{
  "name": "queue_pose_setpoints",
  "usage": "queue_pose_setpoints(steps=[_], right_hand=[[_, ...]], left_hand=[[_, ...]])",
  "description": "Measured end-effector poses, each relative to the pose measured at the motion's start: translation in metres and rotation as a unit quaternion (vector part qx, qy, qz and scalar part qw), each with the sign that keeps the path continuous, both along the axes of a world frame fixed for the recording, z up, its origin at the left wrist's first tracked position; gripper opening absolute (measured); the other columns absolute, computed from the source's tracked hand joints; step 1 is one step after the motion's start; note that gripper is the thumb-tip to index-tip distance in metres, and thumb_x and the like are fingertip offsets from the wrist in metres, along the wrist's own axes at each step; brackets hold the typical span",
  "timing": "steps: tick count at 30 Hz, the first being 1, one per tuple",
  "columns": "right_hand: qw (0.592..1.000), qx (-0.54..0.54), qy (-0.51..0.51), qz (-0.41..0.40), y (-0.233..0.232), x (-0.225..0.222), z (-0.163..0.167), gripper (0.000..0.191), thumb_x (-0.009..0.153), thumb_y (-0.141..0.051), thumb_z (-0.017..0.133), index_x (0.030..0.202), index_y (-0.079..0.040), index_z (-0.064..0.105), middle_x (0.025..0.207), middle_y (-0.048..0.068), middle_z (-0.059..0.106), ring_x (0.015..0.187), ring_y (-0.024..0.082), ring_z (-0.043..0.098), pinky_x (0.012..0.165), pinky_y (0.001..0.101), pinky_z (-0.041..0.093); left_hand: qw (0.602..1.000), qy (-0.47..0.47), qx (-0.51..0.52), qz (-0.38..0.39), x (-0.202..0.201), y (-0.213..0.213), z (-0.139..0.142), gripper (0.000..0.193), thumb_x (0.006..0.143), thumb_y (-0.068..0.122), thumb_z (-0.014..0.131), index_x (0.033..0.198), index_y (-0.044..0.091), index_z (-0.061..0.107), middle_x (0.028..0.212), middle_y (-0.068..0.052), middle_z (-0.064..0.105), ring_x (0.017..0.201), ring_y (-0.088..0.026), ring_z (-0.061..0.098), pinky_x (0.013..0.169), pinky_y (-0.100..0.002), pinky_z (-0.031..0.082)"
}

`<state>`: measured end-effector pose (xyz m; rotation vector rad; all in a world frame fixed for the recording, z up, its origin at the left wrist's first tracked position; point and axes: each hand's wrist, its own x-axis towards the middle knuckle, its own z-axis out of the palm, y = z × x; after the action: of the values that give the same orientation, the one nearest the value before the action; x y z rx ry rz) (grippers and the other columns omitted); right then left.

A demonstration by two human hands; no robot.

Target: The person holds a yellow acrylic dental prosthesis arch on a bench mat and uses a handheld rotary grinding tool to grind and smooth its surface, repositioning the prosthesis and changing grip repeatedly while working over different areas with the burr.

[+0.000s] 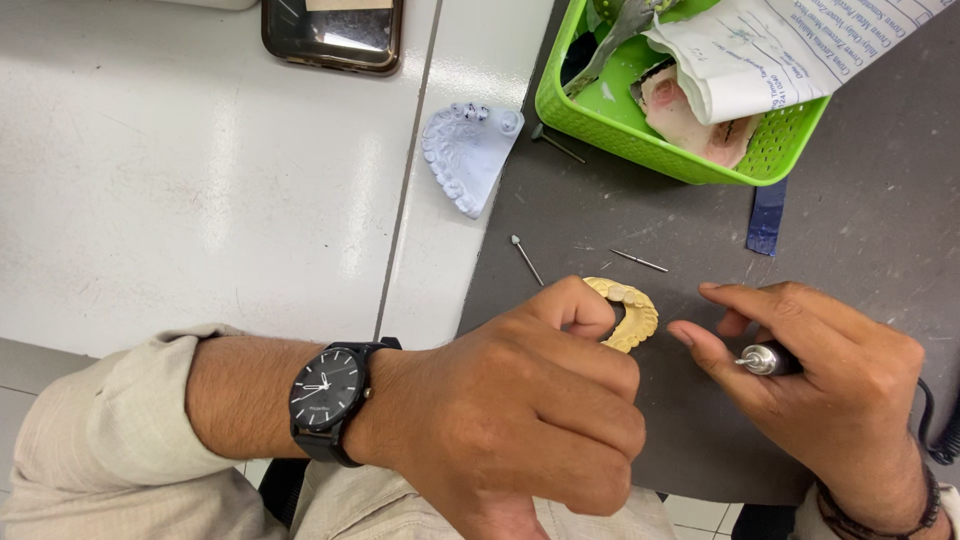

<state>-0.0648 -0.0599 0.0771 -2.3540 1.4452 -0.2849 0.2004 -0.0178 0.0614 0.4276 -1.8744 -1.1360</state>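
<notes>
Pinching a yellow horseshoe-shaped dental cast point(625, 310), left hand point(530, 400) grips only its edge; right hand point(820, 385), fingers wrapped round a silver-tipped handpiece point(765, 358), could knock it loose.

Between left hand point(520, 400) and right hand point(830, 385): a dental cast point(628, 310), on the mat point(860, 220). Behind it, two loose burs point(526, 258) (a third by the basket point(660, 135)). Left of the basket, a second cast point(465, 155); farther left, a phone point(333, 32).
</notes>
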Motion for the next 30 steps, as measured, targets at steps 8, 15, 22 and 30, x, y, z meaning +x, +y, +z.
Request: queue_pose_setpoints(steps=[8,15,22,30], right_hand=[[1.0,0.005,-0.01,0.013,0.0,0.002,0.0,0.033,0.072,-0.018,0.092,0.099,-0.006,0.077,0.074,0.005,0.069,0.062,0.015,0.066,0.054,0.0281,0.05],[0.996,-0.027,-0.04,0.07,0.001,0.006,-0.008,0.027,0.075,-0.02,0.089,0.095,-0.006,0.076,0.078,0.005,0.071,0.062,0.021,0.067,0.053,0.0323,0.05],[0.992,-0.043,-0.058,0.103,0.005,0.004,-0.019,0.019,0.081,-0.02,0.086,0.089,-0.007,0.075,0.075,0.003,0.071,0.06,0.022,0.067,0.054,0.0335,0.05],[0.987,-0.037,-0.078,0.136,0.01,0.002,-0.021,0.018,0.083,-0.023,0.085,0.087,-0.009,0.074,0.074,0.001,0.071,0.059,0.019,0.068,0.054,0.0318,0.053]], left_hand=[[1.0,0.014,-0.006,0.015,0.001,-0.006,0.013,0.03,0.098,0.031,0.073,0.085,0.012,0.054,0.087,0.003,0.052,0.076,-0.016,0.053,0.076,-0.036,0.028],[0.992,-0.071,-0.044,0.1,-0.004,-0.032,-0.009,0.038,0.091,0.036,0.085,0.086,0.012,0.056,0.086,0.001,0.056,0.08,-0.019,0.057,0.076,-0.035,0.036],[0.957,-0.255,-0.071,0.117,-0.01,-0.031,-0.043,0.033,0.088,0.019,0.08,0.112,0.002,0.064,0.103,-0.009,0.061,0.094,-0.026,0.064,0.079,-0.038,0.048],[0.967,-0.224,-0.085,0.088,-0.009,-0.022,-0.053,0.016,0.094,0.008,0.075,0.106,0.001,0.067,0.097,-0.008,0.065,0.089,-0.023,0.066,0.08,-0.037,0.048]])
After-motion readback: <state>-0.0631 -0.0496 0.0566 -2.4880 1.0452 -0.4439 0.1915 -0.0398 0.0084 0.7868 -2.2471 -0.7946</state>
